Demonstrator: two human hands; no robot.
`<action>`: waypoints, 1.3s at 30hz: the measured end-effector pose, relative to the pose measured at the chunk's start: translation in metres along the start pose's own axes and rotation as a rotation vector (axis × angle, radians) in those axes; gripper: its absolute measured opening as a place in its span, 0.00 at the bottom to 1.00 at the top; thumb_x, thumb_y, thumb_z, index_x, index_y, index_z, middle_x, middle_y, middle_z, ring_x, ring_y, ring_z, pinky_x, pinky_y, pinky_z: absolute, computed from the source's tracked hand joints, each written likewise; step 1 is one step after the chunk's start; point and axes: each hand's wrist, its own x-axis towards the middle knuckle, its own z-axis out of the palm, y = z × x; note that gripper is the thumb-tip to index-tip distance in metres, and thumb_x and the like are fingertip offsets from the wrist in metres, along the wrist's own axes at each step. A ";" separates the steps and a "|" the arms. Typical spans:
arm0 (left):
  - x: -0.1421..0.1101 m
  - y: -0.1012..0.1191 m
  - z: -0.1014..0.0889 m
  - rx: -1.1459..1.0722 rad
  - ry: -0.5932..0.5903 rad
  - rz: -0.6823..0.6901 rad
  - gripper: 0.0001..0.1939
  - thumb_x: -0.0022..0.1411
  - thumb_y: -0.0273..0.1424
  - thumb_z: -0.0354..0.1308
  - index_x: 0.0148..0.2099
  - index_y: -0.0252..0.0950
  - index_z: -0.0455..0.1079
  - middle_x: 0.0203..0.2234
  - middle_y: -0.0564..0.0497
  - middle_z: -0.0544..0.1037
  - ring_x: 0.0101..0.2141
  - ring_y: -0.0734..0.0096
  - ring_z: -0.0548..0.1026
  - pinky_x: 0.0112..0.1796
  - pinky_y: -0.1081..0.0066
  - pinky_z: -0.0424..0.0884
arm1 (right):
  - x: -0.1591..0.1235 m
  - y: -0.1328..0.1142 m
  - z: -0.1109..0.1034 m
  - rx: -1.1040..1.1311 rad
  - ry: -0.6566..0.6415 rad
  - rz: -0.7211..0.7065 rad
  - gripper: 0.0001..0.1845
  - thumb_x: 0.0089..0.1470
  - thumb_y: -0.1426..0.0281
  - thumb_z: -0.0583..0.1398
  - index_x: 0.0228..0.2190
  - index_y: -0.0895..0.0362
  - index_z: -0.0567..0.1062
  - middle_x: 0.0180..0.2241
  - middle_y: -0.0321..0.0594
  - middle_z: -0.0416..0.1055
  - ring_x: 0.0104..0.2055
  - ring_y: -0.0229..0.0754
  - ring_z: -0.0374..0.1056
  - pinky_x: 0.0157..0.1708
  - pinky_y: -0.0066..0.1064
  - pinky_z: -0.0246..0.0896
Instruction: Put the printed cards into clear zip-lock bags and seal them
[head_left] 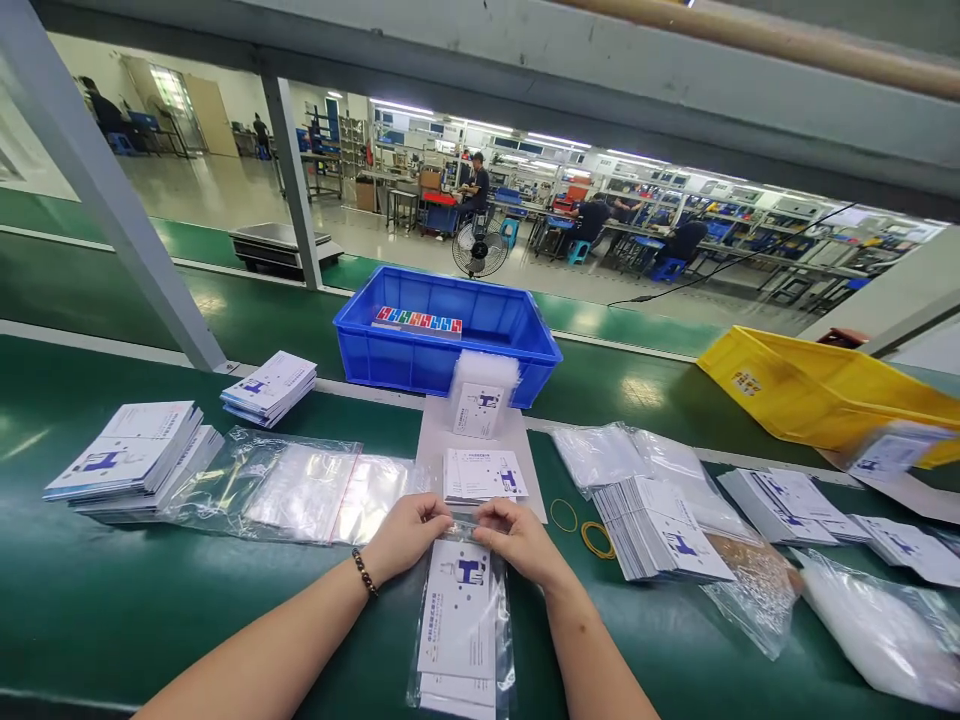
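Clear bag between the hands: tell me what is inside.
Inside the clear bag lies a white printed leaflet with a blue design; more paper shows past its lower edge. Whatever the leaflet covers cannot be seen.

"Where do the arms come in?"
"From the near edge. The left forearm (277, 640) slants far and right; the right forearm (600, 650) slants far and left."
"And the hands?"
"Close together but apart, backs up. The left hand (409, 535) has its thumb and forefinger pinched together; the right hand (525, 540) pinches too, fingers bent inward."
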 end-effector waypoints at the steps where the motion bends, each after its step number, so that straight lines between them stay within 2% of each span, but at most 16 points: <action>1: 0.000 -0.001 0.001 0.007 0.005 0.011 0.09 0.51 0.32 0.50 0.23 0.34 0.62 0.19 0.54 0.67 0.24 0.73 0.65 0.28 0.74 0.61 | 0.000 0.001 -0.001 -0.006 0.006 0.001 0.04 0.39 0.71 0.59 0.23 0.58 0.70 0.23 0.34 0.66 0.27 0.36 0.61 0.29 0.27 0.55; 4: 0.001 -0.005 0.003 -0.006 0.013 0.021 0.06 0.49 0.32 0.52 0.29 0.34 0.64 0.21 0.55 0.67 0.25 0.73 0.66 0.28 0.74 0.62 | 0.001 0.003 -0.002 -0.058 0.055 -0.044 0.06 0.41 0.71 0.57 0.17 0.58 0.68 0.20 0.33 0.64 0.25 0.36 0.60 0.28 0.27 0.54; 6: 0.002 -0.008 0.004 -0.016 0.014 0.019 0.08 0.48 0.31 0.53 0.33 0.34 0.64 0.22 0.56 0.68 0.26 0.72 0.67 0.29 0.73 0.62 | 0.001 0.004 -0.002 -0.083 0.082 -0.077 0.07 0.42 0.72 0.56 0.16 0.58 0.67 0.19 0.33 0.63 0.25 0.35 0.59 0.28 0.27 0.54; 9: 0.002 -0.008 0.003 0.020 0.021 0.039 0.05 0.50 0.31 0.50 0.27 0.34 0.63 0.21 0.55 0.68 0.26 0.72 0.66 0.29 0.73 0.62 | 0.001 0.004 -0.003 -0.097 0.081 -0.119 0.07 0.42 0.72 0.56 0.16 0.58 0.66 0.19 0.33 0.63 0.24 0.35 0.59 0.28 0.27 0.54; 12: 0.001 -0.004 0.002 0.095 0.027 0.068 0.08 0.52 0.31 0.48 0.23 0.35 0.62 0.19 0.55 0.67 0.25 0.72 0.65 0.29 0.73 0.60 | 0.002 0.005 -0.003 -0.098 0.057 -0.146 0.08 0.42 0.71 0.56 0.16 0.58 0.66 0.19 0.33 0.63 0.24 0.35 0.58 0.28 0.27 0.53; 16: 0.000 -0.001 0.004 0.150 0.048 0.090 0.07 0.51 0.30 0.48 0.23 0.35 0.60 0.18 0.56 0.64 0.23 0.73 0.63 0.27 0.74 0.59 | 0.003 0.005 -0.001 -0.067 0.020 -0.116 0.07 0.43 0.70 0.55 0.18 0.58 0.67 0.20 0.34 0.64 0.25 0.36 0.59 0.28 0.28 0.54; 20: 0.000 0.000 0.006 0.070 0.002 0.058 0.06 0.51 0.30 0.48 0.24 0.34 0.61 0.19 0.56 0.65 0.23 0.74 0.63 0.27 0.74 0.60 | 0.003 0.004 0.003 -0.066 0.029 -0.078 0.08 0.45 0.69 0.54 0.18 0.58 0.67 0.21 0.35 0.64 0.25 0.36 0.59 0.28 0.28 0.54; 23: 0.000 -0.001 0.007 0.035 -0.038 0.029 0.06 0.51 0.30 0.50 0.25 0.34 0.63 0.19 0.56 0.66 0.23 0.75 0.64 0.27 0.75 0.60 | 0.003 0.003 0.004 -0.086 0.048 -0.090 0.08 0.45 0.70 0.54 0.17 0.58 0.66 0.20 0.34 0.63 0.25 0.35 0.58 0.27 0.27 0.53; 28: 0.002 -0.002 0.006 0.026 -0.008 0.044 0.05 0.49 0.29 0.51 0.23 0.33 0.64 0.17 0.57 0.66 0.22 0.76 0.63 0.26 0.76 0.60 | 0.002 0.001 0.009 -0.067 0.031 -0.105 0.07 0.45 0.71 0.55 0.18 0.58 0.68 0.21 0.34 0.65 0.25 0.35 0.59 0.27 0.27 0.54; 33: 0.001 0.002 0.011 -0.026 -0.060 0.031 0.05 0.48 0.29 0.52 0.24 0.32 0.67 0.19 0.54 0.70 0.23 0.75 0.66 0.26 0.75 0.62 | -0.001 -0.004 0.016 -0.080 0.077 -0.160 0.08 0.44 0.72 0.55 0.17 0.58 0.67 0.20 0.34 0.63 0.24 0.34 0.58 0.25 0.25 0.52; 36: 0.000 0.006 0.014 0.021 -0.049 0.013 0.06 0.48 0.28 0.52 0.22 0.32 0.66 0.18 0.54 0.69 0.23 0.75 0.66 0.25 0.76 0.61 | -0.003 -0.006 0.017 -0.092 0.034 -0.145 0.08 0.44 0.71 0.56 0.17 0.58 0.67 0.19 0.33 0.62 0.23 0.33 0.56 0.24 0.25 0.51; 39: -0.002 0.013 0.008 0.097 -0.100 0.041 0.06 0.49 0.29 0.52 0.25 0.33 0.68 0.21 0.52 0.72 0.25 0.73 0.67 0.27 0.75 0.62 | -0.005 -0.007 0.014 -0.127 -0.013 -0.117 0.08 0.45 0.72 0.55 0.17 0.58 0.67 0.18 0.33 0.61 0.22 0.33 0.56 0.23 0.25 0.50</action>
